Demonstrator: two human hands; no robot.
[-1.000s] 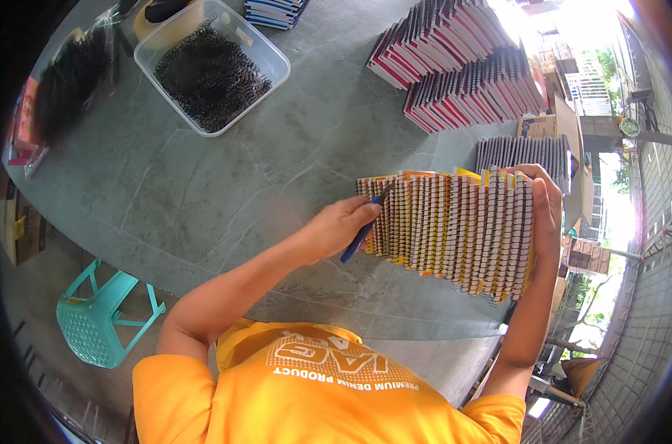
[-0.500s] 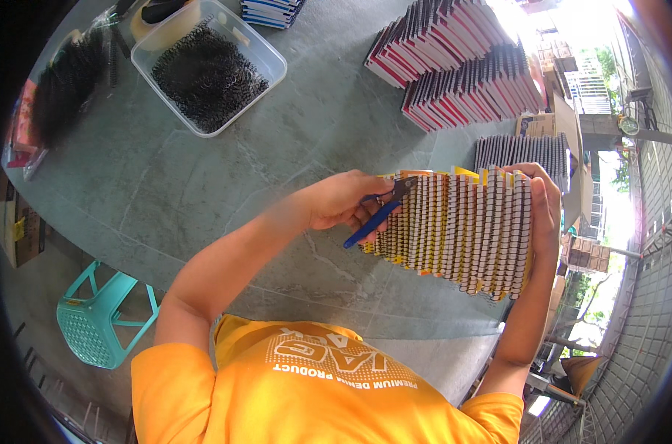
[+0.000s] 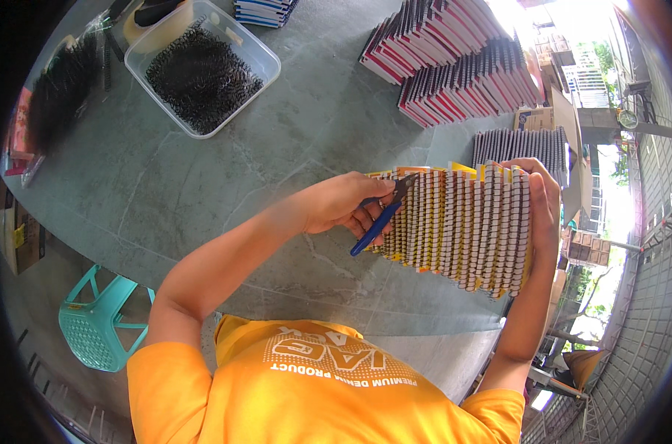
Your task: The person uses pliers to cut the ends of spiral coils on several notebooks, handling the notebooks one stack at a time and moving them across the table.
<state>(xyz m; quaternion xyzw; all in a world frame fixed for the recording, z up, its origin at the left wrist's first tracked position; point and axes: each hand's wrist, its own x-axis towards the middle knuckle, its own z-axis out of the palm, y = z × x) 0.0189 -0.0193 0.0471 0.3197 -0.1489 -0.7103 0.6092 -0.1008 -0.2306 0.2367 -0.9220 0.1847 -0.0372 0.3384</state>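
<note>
Left grip [image 3: 340, 203] is clamped on the blue-handled cutters [image 3: 378, 226], whose dark jaws point at the upper edge of a row of notebooks [image 3: 465, 229]; I cannot tell whether they touch a coil. Right grip [image 3: 543, 198] curls round the right end of that row, fingers hooked over its corner, so the row sits between both hands over the counter [image 3: 277, 148], spines facing my camera.

As I judge it, the step is tending the coil ends along that edge. To do it well, I would brace the right end squarely so the row doesn't fan, set the tips on the wire tail alone, clear of the paper, and go spine by spine.

The spines are ribbed with dark loops over pale paper, and yellow and orange covers peek out between them. From here I can't tell if the coils are metal or plastic. Loose black coils [image 3: 203, 78] lie tangled in a translucent, round-cornered tub [image 3: 271, 66]. The counter looks smooth and grey-green, streaked with pale veins like stone.
</note>
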